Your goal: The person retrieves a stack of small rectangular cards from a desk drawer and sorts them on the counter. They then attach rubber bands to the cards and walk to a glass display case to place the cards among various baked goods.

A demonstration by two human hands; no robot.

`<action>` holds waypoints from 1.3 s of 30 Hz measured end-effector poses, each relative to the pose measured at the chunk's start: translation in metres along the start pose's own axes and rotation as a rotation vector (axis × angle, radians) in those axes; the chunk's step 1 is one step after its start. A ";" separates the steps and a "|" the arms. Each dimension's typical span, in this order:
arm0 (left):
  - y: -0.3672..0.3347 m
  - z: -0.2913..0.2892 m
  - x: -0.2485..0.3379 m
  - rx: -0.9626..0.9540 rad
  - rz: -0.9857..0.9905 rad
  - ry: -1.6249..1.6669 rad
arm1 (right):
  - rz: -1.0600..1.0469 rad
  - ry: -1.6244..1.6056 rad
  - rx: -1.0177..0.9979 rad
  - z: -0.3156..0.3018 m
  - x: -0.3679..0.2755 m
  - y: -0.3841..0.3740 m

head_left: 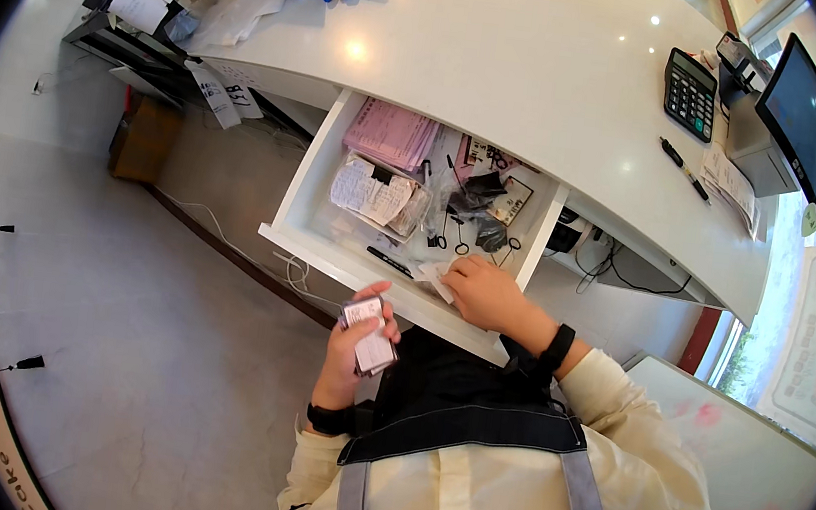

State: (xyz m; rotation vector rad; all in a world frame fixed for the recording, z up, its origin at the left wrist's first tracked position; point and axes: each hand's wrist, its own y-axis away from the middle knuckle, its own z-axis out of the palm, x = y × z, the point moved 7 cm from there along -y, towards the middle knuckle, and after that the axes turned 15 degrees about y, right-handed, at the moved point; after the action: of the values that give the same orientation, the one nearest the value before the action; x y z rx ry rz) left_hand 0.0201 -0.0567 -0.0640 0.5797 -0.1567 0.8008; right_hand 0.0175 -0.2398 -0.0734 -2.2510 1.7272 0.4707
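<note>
The left hand (pixel 345 345), at 7 o'clock from the open drawer (pixel 325 263), has its fingers clamped on 1 small stack of papers (pixel 376 350), its thumb across the top, likely to keep the layers squared. At the drawer's 5 o'clock, the right hand (pixel 484 294) appears to pinch a pale slip (pixel 436 279) between its fingers. At 10 o'clock inside, a black clip (pixel 382 175) probably binds a paper bundle (pixel 396 203).

A thin rectangular stack of paper slips (pixel 378 351) tilts beyond the drawer's (pixel 331 264) front edge; a whitish slip (pixel 436 280) slants near that edge.
</note>
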 end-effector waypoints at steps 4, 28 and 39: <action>-0.017 0.017 0.010 -0.018 0.071 0.076 | 0.057 -0.138 0.306 -0.035 0.003 0.003; -0.035 0.002 0.023 -0.026 0.259 0.368 | -0.002 -0.112 0.558 -0.047 0.008 0.028; -0.041 -0.008 0.021 -0.048 0.337 0.198 | 0.189 0.086 0.071 -0.025 0.027 -0.006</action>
State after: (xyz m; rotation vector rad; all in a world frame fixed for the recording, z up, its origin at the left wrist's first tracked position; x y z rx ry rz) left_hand 0.0636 -0.0619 -0.0808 0.4296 -0.0921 1.1730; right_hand 0.0321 -0.2721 -0.0612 -2.0973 1.9785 0.3488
